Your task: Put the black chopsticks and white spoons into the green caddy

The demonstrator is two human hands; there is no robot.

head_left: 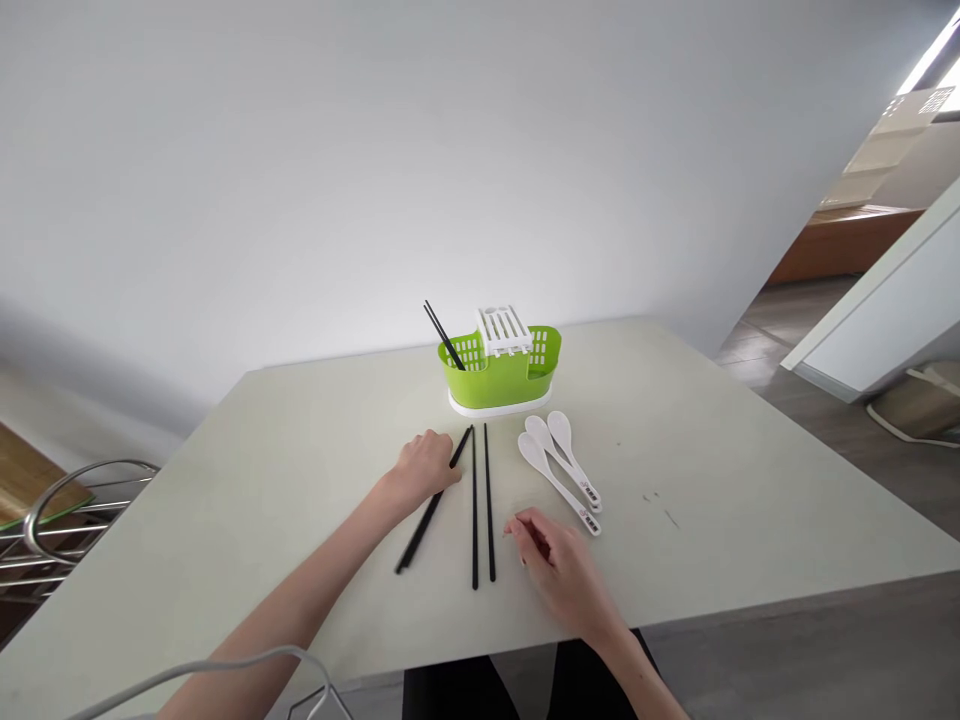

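Observation:
My left hand (427, 465) is closed round a pair of black chopsticks (424, 532), which slant over the table. Just right of it, two more black chopsticks (475, 510) lie nearly parallel. My right hand (547, 555) rests near the table's front with its fingers curled together; whether anything is between them is hidden. Three white spoons (562, 470) lie fanned out beyond that hand. Behind everything stands a green basket (495, 383) with a white slatted top piece (504, 328) and a white base. Two black chopsticks (442, 335) lean in its left compartment.
The pale table (337, 440) meets a white wall (360, 180) at the back. A metal rack (67, 530) stands beyond its left edge. A grey cable (225, 663) crosses the lower left, over my left forearm.

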